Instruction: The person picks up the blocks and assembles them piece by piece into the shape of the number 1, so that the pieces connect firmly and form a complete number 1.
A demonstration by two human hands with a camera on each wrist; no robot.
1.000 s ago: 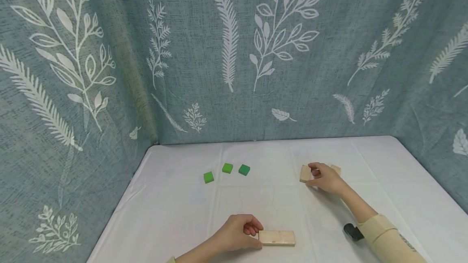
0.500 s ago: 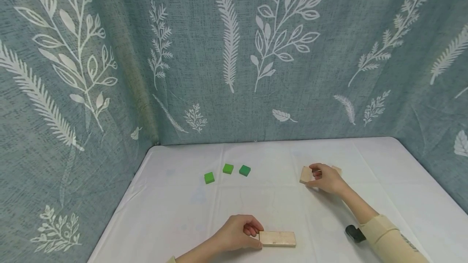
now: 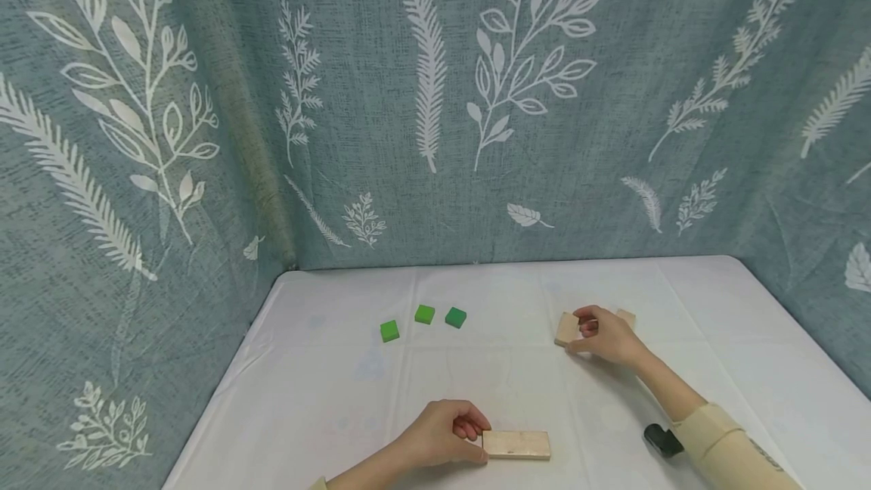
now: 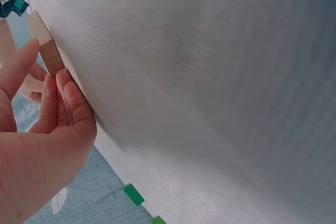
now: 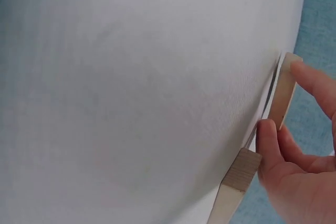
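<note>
My left hand [image 3: 438,433] pinches the left end of a long, pale wooden block [image 3: 516,445] lying on the table near the front. In the left wrist view, thumb and fingers bracket the end of this wooden block [image 4: 47,40]. Farther back on the right, my right hand [image 3: 604,335] holds a second wooden block [image 3: 566,330] between thumb and fingertips. The right wrist view shows this block [image 5: 283,90] gripped across its two ends. Partly behind the right hand lies a third wooden block [image 3: 627,317], whose near end [image 5: 240,177] shows in the right wrist view.
Several green pieces lie left of centre at the back: two light green blocks [image 3: 389,331] and a dark green block [image 3: 455,317]. A black wrist camera [image 3: 662,441] sits by the right sleeve. White cloth [image 3: 306,399] covers the table, with a patterned curtain [image 3: 381,134] behind.
The right hand has shifted the second wooden block slightly toward the front and left, and the block is turned a little. The left hand and its block stay in place.
</note>
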